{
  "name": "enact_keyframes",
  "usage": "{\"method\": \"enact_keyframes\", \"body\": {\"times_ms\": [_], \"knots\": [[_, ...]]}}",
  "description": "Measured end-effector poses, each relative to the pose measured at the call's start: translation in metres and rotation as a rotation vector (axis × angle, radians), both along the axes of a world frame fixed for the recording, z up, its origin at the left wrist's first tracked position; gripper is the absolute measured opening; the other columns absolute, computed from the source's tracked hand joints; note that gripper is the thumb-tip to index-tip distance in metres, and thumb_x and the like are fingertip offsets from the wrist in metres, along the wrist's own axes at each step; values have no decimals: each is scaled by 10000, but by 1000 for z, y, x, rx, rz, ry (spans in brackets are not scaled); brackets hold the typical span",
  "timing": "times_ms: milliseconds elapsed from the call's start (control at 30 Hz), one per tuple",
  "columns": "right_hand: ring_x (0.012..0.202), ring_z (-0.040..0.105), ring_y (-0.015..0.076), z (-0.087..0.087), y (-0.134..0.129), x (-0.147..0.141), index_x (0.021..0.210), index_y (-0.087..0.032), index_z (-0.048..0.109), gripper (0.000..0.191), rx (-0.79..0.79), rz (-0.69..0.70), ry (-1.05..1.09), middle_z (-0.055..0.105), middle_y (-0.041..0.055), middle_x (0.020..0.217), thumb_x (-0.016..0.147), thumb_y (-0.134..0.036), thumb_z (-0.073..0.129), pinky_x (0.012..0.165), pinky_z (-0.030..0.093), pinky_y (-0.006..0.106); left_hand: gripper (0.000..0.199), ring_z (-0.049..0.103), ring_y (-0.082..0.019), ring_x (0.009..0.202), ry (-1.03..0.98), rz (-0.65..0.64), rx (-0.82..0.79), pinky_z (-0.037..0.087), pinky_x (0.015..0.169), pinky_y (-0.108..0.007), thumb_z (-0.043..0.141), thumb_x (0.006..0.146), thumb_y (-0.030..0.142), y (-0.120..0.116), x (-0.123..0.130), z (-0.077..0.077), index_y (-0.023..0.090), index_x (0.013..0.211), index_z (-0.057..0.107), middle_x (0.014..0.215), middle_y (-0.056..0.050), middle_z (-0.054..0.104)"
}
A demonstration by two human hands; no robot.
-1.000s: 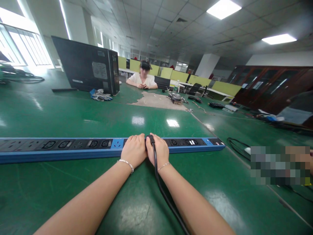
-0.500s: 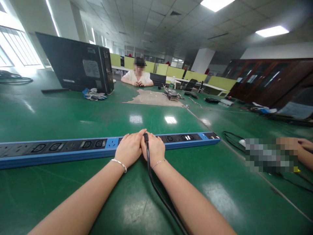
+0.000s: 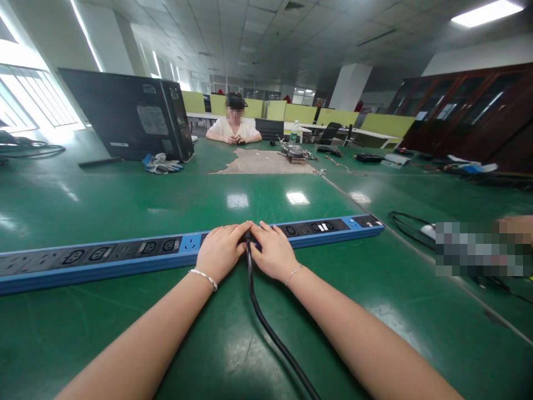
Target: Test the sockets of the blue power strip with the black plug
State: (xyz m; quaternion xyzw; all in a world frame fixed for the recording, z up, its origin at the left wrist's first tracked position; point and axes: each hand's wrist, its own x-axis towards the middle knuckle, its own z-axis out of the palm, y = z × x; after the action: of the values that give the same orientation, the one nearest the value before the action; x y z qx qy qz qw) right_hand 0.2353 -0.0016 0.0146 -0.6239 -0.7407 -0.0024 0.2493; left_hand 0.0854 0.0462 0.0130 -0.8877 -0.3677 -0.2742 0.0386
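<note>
A long blue power strip [image 3: 191,243] with black outlets lies slantwise across the green table. Between my two hands, a black plug [image 3: 247,236] stands at the strip, its thick black cord [image 3: 267,328] trailing toward me. My left hand [image 3: 220,251] is closed at the plug's left side, fingers bent over the strip. On the other side my right hand [image 3: 275,250] curls over the strip's top, its thumb close to the plug. Fingertips of both hands are partly hidden behind the strip, and whether the plug is fully seated cannot be seen.
A black computer tower [image 3: 133,116] stands back left, with work gloves [image 3: 161,164] beside it. Across the table sits a person [image 3: 234,129]. A bottle [image 3: 293,132] and small parts are near a bare patch. At right, another person's hand [image 3: 516,229] is beside a blurred-out item and cables.
My right hand has shifted slightly right, opening a small gap from the left around the plug. The view has turned a little. The other person's hand at right has moved farther right.
</note>
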Motion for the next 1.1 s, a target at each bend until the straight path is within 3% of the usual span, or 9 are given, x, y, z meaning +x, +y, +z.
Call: {"method": "enact_keyframes", "body": {"times_ms": [233, 533, 700, 1100], "knots": [[1300, 377, 243, 0, -2, 8, 1318, -179, 468, 508, -13, 64, -37, 537, 79, 1317, 846, -367, 457, 1077, 248, 445, 322, 633, -195, 955, 13, -2, -10, 471, 874, -325, 459, 897, 244, 0, 6, 4, 202, 1203, 551, 1084, -56, 674], [1312, 351, 222, -4, -5, 15, 1340, -173, 438, 521, 25, 82, -134, 486, 46, 1371, 851, -351, 447, 1095, 221, 406, 347, 628, -198, 1007, -9, -44, 108, 474, 911, -344, 477, 882, 224, 1, 0, -7, 199, 1217, 562, 1136, -81, 661], [1316, 338, 242, -9, -4, 13, 1336, -153, 450, 543, 56, 19, -193, 437, 65, 1409, 860, -414, 437, 1086, 226, 410, 316, 645, -204, 961, 30, -13, 61, 459, 913, -388, 498, 875, 243, -1, 1, 1, 241, 1180, 580, 1101, -37, 681], [1313, 334, 246, -10, -5, 11, 1327, -131, 458, 552, 63, -20, -237, 429, 80, 1414, 875, -445, 412, 1079, 226, 406, 281, 649, -200, 888, 62, 33, 14, 475, 824, -340, 471, 885, 268, -7, 7, 9, 253, 1143, 579, 1016, -27, 699]]}}
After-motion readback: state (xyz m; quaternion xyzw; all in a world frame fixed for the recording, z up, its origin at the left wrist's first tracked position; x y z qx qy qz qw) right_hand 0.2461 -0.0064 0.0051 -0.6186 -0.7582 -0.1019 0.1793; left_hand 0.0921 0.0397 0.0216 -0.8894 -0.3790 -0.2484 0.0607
